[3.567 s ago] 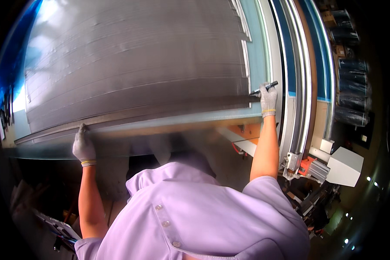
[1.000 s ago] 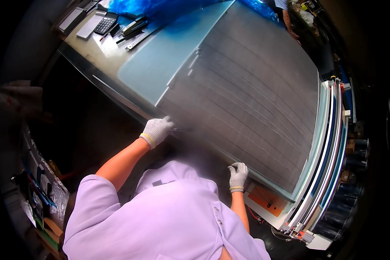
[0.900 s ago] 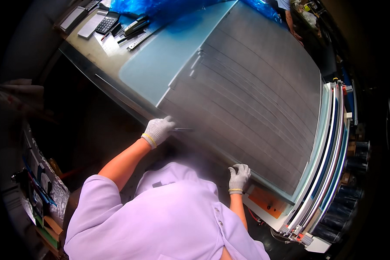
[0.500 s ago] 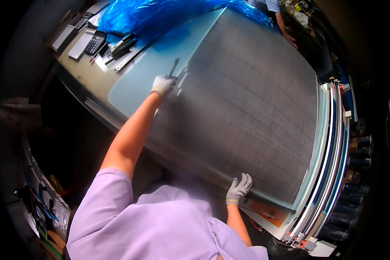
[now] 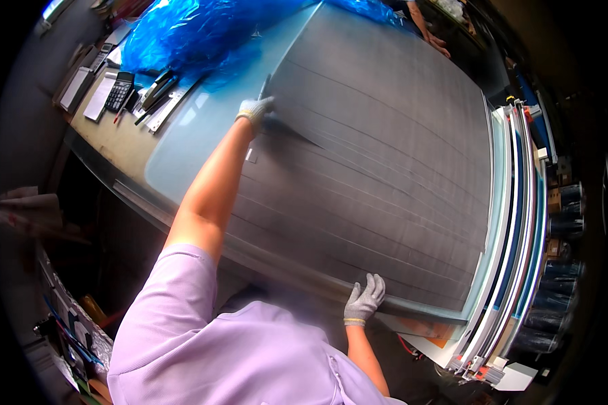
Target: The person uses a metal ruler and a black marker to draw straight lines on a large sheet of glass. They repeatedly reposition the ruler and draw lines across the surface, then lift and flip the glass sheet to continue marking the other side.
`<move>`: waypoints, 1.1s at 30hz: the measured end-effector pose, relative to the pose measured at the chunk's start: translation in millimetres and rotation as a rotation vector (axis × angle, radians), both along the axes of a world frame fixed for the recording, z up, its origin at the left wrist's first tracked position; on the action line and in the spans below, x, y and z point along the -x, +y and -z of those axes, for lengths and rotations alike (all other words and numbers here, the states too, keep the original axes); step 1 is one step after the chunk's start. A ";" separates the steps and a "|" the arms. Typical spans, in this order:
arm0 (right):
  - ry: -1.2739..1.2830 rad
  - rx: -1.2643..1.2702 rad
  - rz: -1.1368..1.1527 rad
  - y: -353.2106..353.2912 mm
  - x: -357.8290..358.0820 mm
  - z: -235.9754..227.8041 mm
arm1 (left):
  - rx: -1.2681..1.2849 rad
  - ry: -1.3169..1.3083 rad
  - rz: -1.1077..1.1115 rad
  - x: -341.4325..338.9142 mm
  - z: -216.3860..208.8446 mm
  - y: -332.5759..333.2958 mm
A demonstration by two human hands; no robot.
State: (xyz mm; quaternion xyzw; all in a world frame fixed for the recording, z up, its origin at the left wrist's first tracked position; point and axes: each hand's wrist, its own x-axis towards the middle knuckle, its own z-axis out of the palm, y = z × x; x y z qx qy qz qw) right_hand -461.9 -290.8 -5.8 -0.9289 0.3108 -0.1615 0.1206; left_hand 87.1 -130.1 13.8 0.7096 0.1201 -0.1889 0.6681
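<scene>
A large dark grey sheet (image 5: 378,155) with fine lines across it lies over a pale translucent mat (image 5: 189,135). My left hand (image 5: 254,113), in a whitish knit glove, is at the sheet's left edge. Its fingers are closed round a slim grey tool (image 5: 265,88), whose kind I cannot make out; it points away from me. A dark shadow or fold stretches right from that hand. At the near edge of the sheet, my right hand (image 5: 365,299) wears a grey glove, its fingers open and partly spread. Nothing shows in it.
Crumpled blue plastic film (image 5: 189,40) covers the far left. A calculator (image 5: 120,91), a notepad (image 5: 101,96) and a steel ruler (image 5: 165,111) lie left. Long stacked rails (image 5: 513,236) line the right side. Another person's hand (image 5: 439,46) rests at the far edge.
My left hand has moved away from me along the sheet's left edge with the tool. The right hand stays by the near edge, nearly unmoved. The whole view has shifted somewhat.
</scene>
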 end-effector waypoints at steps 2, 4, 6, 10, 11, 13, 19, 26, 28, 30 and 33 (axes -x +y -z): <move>0.008 0.006 -0.003 -0.5 -0.8 0.2 | 0.042 0.003 -0.017 4.2 -11.6 -2.4; 0.005 0.010 -0.017 -0.2 -3.4 -0.3 | 0.019 -0.088 -0.013 -1.4 -16.7 -0.6; -0.002 0.015 -0.029 -0.2 -5.1 -0.7 | 0.012 -0.241 -0.008 -3.0 -21.1 -0.9; 0.007 0.031 -0.009 -2.4 -1.1 1.4 | 0.058 -0.250 0.100 23.4 -69.9 6.7; 0.010 0.033 -0.003 -2.3 0.1 1.5 | -0.030 -0.177 0.057 34.9 -74.9 9.2; 0.018 0.033 -0.002 -1.3 -0.6 1.9 | -0.092 -0.115 0.102 42.6 -47.2 41.2; 0.020 0.032 -0.006 -1.2 -2.7 3.8 | -0.510 -0.118 0.142 55.7 26.9 79.9; -0.012 0.041 -0.022 -1.7 -0.1 7.3 | -0.179 0.043 -0.005 82.5 25.3 75.1; -0.016 0.048 -0.021 -2.4 -0.4 8.6 | -0.150 0.099 -0.005 81.2 17.3 65.9; -0.017 0.053 -0.017 -2.3 0.1 9.7 | -0.051 0.180 0.019 81.1 7.5 61.3; -0.012 0.050 -0.009 -2.9 2.6 9.0 | 0.241 0.274 -0.036 88.7 2.2 57.0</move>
